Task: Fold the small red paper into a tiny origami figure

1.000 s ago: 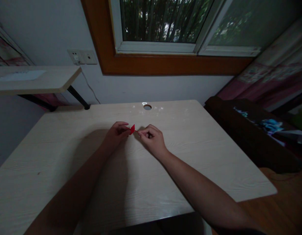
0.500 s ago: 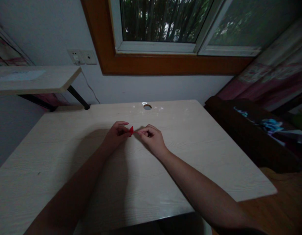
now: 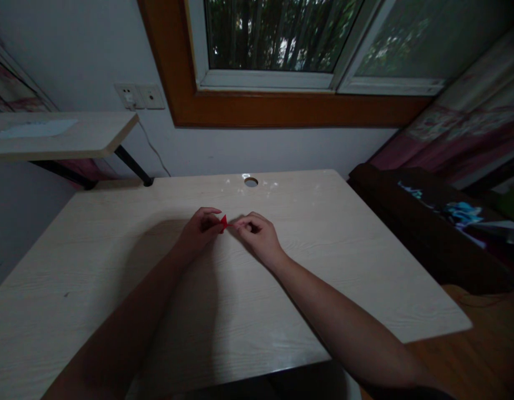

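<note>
Between my two hands is a small red piece of folded paper point(image 3: 223, 222), with a pointed flap standing up and a thin strip reaching to the right. My left hand point(image 3: 202, 226) pinches its left side between thumb and fingertips, and one finger stretches out above it. My right hand point(image 3: 259, 233) holds the end of the thin strip in a pinch. Fingers cover much of the paper, so its full shape is hidden. Both hands are just over the middle of the pale wooden desk point(image 3: 273, 311).
A round cable hole point(image 3: 251, 182) lies near the desk's back edge. A raised shelf point(image 3: 94, 133) on black legs stands at the left. Wall sockets point(image 3: 140, 96) and a window point(image 3: 277, 44) are behind. A dark piece of furniture point(image 3: 407, 222) stands to the right.
Both hands keep their pinch on the red folded paper. Slightly more of the thin strip shows between them; otherwise hardly anything has moved.
</note>
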Demonstrator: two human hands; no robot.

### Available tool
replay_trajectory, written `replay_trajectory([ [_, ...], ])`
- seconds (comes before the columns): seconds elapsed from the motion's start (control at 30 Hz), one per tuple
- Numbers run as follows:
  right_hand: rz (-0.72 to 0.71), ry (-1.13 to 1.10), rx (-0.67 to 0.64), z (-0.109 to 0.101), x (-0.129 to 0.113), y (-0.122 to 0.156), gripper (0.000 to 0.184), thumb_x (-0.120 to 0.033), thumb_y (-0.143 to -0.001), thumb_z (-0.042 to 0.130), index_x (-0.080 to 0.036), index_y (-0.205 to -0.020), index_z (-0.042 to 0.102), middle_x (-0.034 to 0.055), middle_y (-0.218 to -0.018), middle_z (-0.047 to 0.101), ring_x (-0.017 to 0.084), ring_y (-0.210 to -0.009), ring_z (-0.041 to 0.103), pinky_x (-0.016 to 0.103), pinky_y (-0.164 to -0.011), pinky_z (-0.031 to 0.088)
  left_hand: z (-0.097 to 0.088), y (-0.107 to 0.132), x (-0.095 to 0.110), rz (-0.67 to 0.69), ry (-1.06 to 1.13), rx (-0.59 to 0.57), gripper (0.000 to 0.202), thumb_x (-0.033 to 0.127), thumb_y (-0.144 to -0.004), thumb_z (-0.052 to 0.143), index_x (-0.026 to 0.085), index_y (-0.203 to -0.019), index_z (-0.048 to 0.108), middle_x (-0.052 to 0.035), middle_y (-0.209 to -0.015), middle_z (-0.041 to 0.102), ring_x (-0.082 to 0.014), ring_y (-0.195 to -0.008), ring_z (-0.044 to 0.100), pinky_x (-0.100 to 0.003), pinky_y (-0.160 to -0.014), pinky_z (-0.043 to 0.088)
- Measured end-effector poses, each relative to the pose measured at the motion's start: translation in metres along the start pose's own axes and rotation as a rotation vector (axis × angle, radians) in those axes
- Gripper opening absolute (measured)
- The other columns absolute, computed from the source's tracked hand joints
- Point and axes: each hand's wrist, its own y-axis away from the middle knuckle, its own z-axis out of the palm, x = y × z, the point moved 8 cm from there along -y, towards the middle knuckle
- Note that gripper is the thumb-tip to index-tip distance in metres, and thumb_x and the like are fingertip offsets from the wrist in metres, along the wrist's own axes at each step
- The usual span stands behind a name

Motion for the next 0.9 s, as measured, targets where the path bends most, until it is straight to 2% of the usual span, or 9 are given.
replay_trajectory([
  [0.13, -0.046, 0.070, -0.009, 0.001, -0.006, 0.001, 0.005, -0.025, -0.085, 0.070, -0.022, -0.083, 0.073, -0.0009, -0.071, 0.057, 0.012, -0.062, 0.051, 0.025, -0.061, 0.041, 0.003, 0.001, -0.001, 0.031, -0.079, -0.007, 0.032, 0.029, -0.077, 0.076, 0.020, -0.103, 0.059, -0.0032, -0.092, 0.067, -0.0147, -0.083, 0.066, -0.028, -0.076, 0.053],
  [0.3, -0.087, 0.096, -0.008, 0.001, -0.010, 0.002, 0.005, -0.024, -0.087, 0.068, -0.022, -0.085, 0.073, -0.0006, -0.073, 0.058, 0.012, -0.062, 0.051, 0.025, -0.060, 0.041, 0.005, 0.004, 0.008, 0.131, 0.021, 0.010, 0.042, 0.026, -0.077, 0.078, 0.023, -0.109, 0.051, -0.0030, -0.101, 0.067, -0.0122, -0.077, 0.066, -0.027, -0.071, 0.055],
  [0.4, -0.109, 0.105, 0.005, 0.000, -0.012, 0.002, 0.005, -0.024, -0.088, 0.068, -0.021, -0.087, 0.073, -0.0004, -0.074, 0.058, 0.012, -0.062, 0.051, 0.025, -0.060, 0.041, 0.006, 0.003, 0.007, 0.120, -0.017, -0.011, 0.035, 0.028, -0.079, 0.077, 0.022, -0.106, 0.055, -0.0043, -0.106, 0.065, -0.0120, -0.080, 0.066, -0.026, -0.072, 0.055],
  [0.57, -0.157, 0.125, 0.006, 0.000, -0.016, 0.002, 0.006, -0.024, -0.089, 0.068, -0.021, -0.088, 0.073, -0.0005, -0.073, 0.058, 0.011, -0.062, 0.050, 0.024, -0.060, 0.040, 0.004, 0.001, 0.002, 0.082, -0.129, -0.029, 0.024, 0.032, -0.078, 0.076, 0.018, -0.094, 0.064, -0.0041, -0.095, 0.067, -0.0145, -0.082, 0.067, -0.029, -0.077, 0.055],
  [0.7, -0.160, 0.136, -0.002, 0.001, -0.016, 0.003, 0.006, -0.024, -0.090, 0.067, -0.021, -0.089, 0.073, 0.0001, -0.076, 0.059, 0.012, -0.062, 0.051, 0.024, -0.060, 0.041, 0.002, 0.002, -0.001, 0.018, -0.174, -0.017, 0.021, 0.032, -0.079, 0.074, 0.017, -0.092, 0.067, -0.0036, -0.087, 0.070, -0.0152, -0.080, 0.068, -0.029, -0.078, 0.055],
  [0.9, -0.145, 0.104, -0.054, 0.006, -0.013, 0.003, 0.007, -0.021, -0.089, 0.068, -0.021, -0.095, 0.072, 0.0014, -0.084, 0.062, 0.011, -0.062, 0.051, 0.024, -0.060, 0.042, 0.004, 0.003, -0.001, -0.038, -0.181, -0.053, 0.022, 0.034, -0.079, 0.074, 0.018, -0.092, 0.068, -0.0043, -0.086, 0.073, -0.0167, -0.080, 0.069, -0.029, -0.078, 0.055],
])
